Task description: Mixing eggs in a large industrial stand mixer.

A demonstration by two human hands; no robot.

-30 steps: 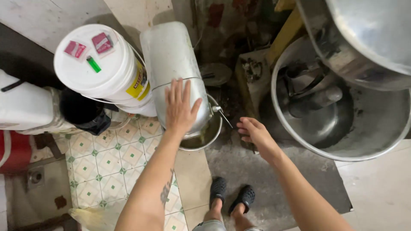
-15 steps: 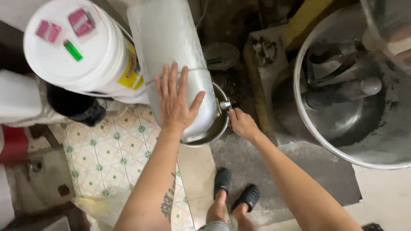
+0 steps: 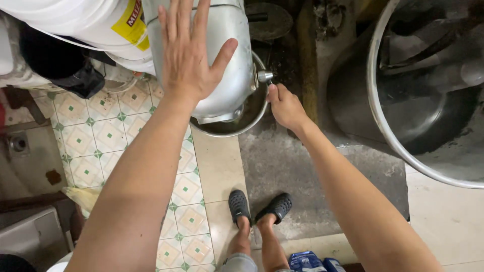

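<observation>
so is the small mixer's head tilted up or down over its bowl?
Down, apparently: the silver mixer head covers most of the bowl, left hand flat on top, right hand at the side knob.

1. A white bucket (image 3: 75, 20) with a yellow label, far left
2. A large steel bowl (image 3: 398, 141) on the right
3. Green-patterned floor tiles (image 3: 96, 131) at left
4. Dark clogs (image 3: 259, 207) near the bottom edge

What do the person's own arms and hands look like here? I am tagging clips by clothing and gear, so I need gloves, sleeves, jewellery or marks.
Both arms are bare as far as the picture shows, with no sleeves. The left hand and the right hand wear no gloves, and no rings, watch or bracelets show. All five left fingers show; the right ones are partly hidden. No markings are visible on the forearms in this view.
</observation>
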